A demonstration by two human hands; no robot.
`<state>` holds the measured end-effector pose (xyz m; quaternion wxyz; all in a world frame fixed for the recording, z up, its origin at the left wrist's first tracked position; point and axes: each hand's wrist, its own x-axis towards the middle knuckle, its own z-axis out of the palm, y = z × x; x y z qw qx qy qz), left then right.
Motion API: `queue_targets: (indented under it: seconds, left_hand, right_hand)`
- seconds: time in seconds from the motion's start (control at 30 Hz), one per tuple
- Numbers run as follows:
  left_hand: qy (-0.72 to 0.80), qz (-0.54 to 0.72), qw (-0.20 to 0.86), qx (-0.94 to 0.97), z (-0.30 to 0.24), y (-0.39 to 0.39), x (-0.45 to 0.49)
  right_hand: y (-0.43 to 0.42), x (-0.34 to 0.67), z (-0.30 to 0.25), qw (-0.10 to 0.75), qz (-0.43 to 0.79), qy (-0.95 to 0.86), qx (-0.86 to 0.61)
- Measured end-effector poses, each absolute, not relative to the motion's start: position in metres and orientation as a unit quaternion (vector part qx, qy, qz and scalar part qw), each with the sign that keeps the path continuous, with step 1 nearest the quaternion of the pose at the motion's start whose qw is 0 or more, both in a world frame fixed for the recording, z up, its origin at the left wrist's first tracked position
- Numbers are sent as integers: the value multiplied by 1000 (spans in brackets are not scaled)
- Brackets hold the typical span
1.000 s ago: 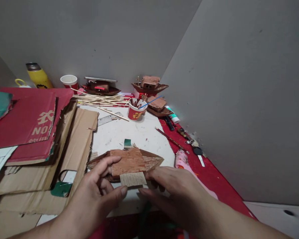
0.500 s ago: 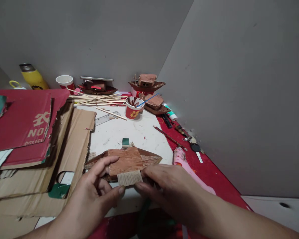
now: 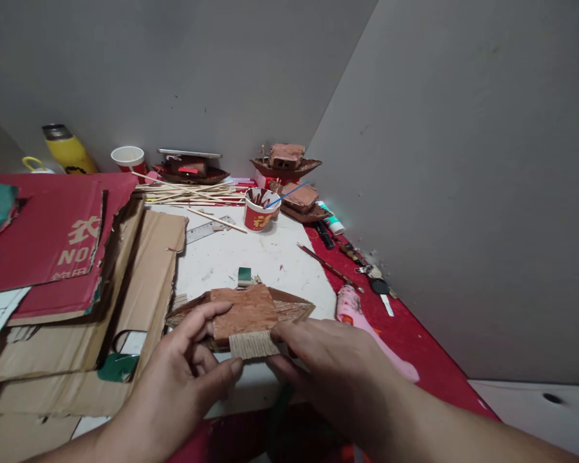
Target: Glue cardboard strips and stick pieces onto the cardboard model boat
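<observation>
Brown model boat (image 3: 244, 308) w/ a flat roof (image 3: 246, 314), head cam, btwn both hands near the white board's (image 3: 251, 254) front edge. L hand (image 3: 186, 363) half-curled, index on the roof, thumb at a ribbed strip's (image 3: 253, 346) corner, can't tell if gripping. R hand (image 3: 335, 363) pinches strip's R end. Paint cup (image 3: 258, 220) further back.

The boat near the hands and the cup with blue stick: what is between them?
In the head view: mainly a small green piece near the boat, on white board.

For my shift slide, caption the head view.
Left hand touches a model boat's brown roof; right hand holds corrugated cardboard beside it.
</observation>
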<state>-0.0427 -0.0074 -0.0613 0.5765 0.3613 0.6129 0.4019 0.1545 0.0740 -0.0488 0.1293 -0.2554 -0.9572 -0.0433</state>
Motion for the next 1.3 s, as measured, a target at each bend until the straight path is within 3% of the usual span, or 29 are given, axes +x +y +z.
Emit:
queue_targets:
  seconds: [0.37, 0.53, 0.63, 0.7, 1.0, 1.17, 1.3]
  left_hand:
    - [590, 441, 563, 376, -53, -9, -41]
    - [659, 390, 413, 494, -43, -14, -50]
    - [669, 419, 281, 546, -37, -16, -54]
    - [663, 445, 258, 544, -30, -16, -52]
    - [569, 376, 625, 379, -10, -4, -27]
    - [531, 370, 672, 361, -6, -4, -22]
    - [558, 344, 640, 402, -1, -4, -23]
  right_hand:
    - [83, 168, -50, 231, -3, -960, -162]
    - [83, 175, -46, 285, 36, -943, -167]
    - [84, 177, -46, 303, 62, -938, -155]
    - [83, 177, -44, 314, 82, -935, -141]
    - [66, 167, -25, 321, 246, -908, -107]
    - [66, 173, -27, 325, 227, -916, -53]
    - [69, 176, -23, 388, 279, -869, -126]
